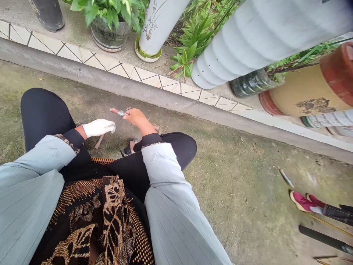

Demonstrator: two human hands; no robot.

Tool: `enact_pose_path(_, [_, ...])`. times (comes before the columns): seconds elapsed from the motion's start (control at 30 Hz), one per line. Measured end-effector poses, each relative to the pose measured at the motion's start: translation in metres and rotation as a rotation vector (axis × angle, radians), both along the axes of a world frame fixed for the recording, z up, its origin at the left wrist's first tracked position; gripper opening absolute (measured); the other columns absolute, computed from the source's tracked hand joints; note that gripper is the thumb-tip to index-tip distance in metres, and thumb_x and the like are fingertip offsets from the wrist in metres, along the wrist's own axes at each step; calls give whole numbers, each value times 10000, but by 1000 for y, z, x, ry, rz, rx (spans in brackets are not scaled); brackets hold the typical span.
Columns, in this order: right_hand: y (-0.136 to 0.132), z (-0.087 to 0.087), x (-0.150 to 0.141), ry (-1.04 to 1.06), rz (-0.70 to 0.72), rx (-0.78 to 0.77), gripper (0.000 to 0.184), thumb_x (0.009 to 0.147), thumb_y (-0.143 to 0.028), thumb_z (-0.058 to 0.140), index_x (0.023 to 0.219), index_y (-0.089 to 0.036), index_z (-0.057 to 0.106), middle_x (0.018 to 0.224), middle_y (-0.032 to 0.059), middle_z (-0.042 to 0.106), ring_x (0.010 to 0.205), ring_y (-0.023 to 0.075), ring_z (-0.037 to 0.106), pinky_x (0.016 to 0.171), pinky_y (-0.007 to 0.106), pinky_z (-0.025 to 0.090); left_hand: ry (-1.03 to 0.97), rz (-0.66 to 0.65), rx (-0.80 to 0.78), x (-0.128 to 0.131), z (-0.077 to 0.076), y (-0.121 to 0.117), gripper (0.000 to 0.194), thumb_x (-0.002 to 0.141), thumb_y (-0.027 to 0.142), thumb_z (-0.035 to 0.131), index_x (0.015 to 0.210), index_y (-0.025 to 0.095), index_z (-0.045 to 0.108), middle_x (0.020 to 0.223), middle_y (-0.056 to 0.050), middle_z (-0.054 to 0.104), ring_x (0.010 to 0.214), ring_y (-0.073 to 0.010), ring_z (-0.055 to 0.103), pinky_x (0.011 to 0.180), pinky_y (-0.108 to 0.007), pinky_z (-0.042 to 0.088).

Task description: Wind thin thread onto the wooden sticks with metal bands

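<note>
My right hand (135, 117), bare, is closed around a short reddish stick (113, 110) with a grey, wire-like winding (121, 113) close to my fingers. The stick's free end points left. My left hand (98, 128), in a white glove, is to the left and a little nearer to me, apart from the stick. Its fingers are curled in, and whatever may be inside them is hidden. Just below the glove a brownish wooden piece (99, 141) shows above the ground. Behind my right wrist another wooden end (156, 127) peeks out.
A low tiled ledge (171, 86) runs across ahead, bearing potted plants (110, 35), a white pipe-like pot (158, 27), a ribbed grey column (234, 44) and a tan-and-red pot (303, 88). At right are another person's red shoes (300, 200), a dark pole (322, 237) and a small stick (286, 177).
</note>
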State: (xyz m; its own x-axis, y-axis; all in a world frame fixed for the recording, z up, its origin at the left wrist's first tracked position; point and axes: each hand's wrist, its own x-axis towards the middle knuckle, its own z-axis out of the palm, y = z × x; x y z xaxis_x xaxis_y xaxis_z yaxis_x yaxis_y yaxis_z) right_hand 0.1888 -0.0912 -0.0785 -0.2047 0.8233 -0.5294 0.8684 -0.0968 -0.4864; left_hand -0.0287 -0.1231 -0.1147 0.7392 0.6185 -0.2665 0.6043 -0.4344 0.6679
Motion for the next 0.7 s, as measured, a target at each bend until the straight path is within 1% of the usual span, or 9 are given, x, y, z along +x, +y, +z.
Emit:
enact_pose_path(0.07, [-2,2,-5,-206,160,16,209,842,-319,621,956,-180,728,961,100,709,856,192,617,705,273,403,-35,16,-15,-1,0,1,405,931,414,367,840,163,671,802,-26,669,698,-133,560,698,-224,411])
enact_pose_path(0.1, [-3,3,-7,-256,223,-5,212,841,-316,626,961,-178,735,974,110,712,869,199,622,707,279,400,-67,37,-37,-1,0,2,408,930,420,373,834,156,669,792,-27,665,681,-127,552,688,-221,413])
enact_pose_path(0.17, [-5,5,-10,-263,329,-114,187,839,-283,631,931,-162,741,908,108,714,785,179,617,677,278,394,-141,72,-108,-4,-1,3,410,926,447,403,824,147,664,756,-26,651,636,-112,524,644,-210,413])
enact_pose_path(0.3, [-7,6,-5,-56,490,-408,108,823,-219,635,797,-145,710,667,22,634,544,96,500,581,252,371,-290,117,-349,-6,-2,5,432,904,508,482,748,130,622,675,-37,612,547,-84,455,528,-194,385])
enact_pose_path(0.43, [-5,11,7,292,576,-583,122,815,-244,638,752,-142,658,596,-37,546,501,62,448,536,219,356,-403,214,-599,-4,-1,6,492,848,598,560,734,121,595,595,-22,547,454,-63,384,421,-197,318])
enact_pose_path(0.5, [-5,14,13,498,556,-587,168,804,-294,665,752,-136,641,614,-40,547,516,54,447,532,205,357,-487,252,-646,-4,1,6,515,815,636,593,758,124,591,536,10,479,431,-65,367,411,-202,313])
enact_pose_path(0.53, [-5,15,15,607,511,-552,201,796,-323,681,751,-134,631,624,-39,549,524,51,444,530,199,356,-536,260,-649,-4,1,6,524,807,648,597,783,125,596,517,25,447,432,-70,369,420,-207,330])
enact_pose_path(0.63, [-6,14,17,908,221,-341,299,792,-412,686,735,-136,584,636,-34,541,526,46,426,506,184,336,-615,245,-595,-4,2,7,537,844,646,548,892,117,624,529,35,419,470,-88,398,477,-220,381])
enact_pose_path(0.7, [-5,10,14,924,5,-206,303,821,-420,647,729,-146,557,635,-30,535,519,49,424,488,182,321,-543,232,-505,-4,1,7,517,903,602,476,940,111,635,541,33,420,487,-92,397,490,-212,363])
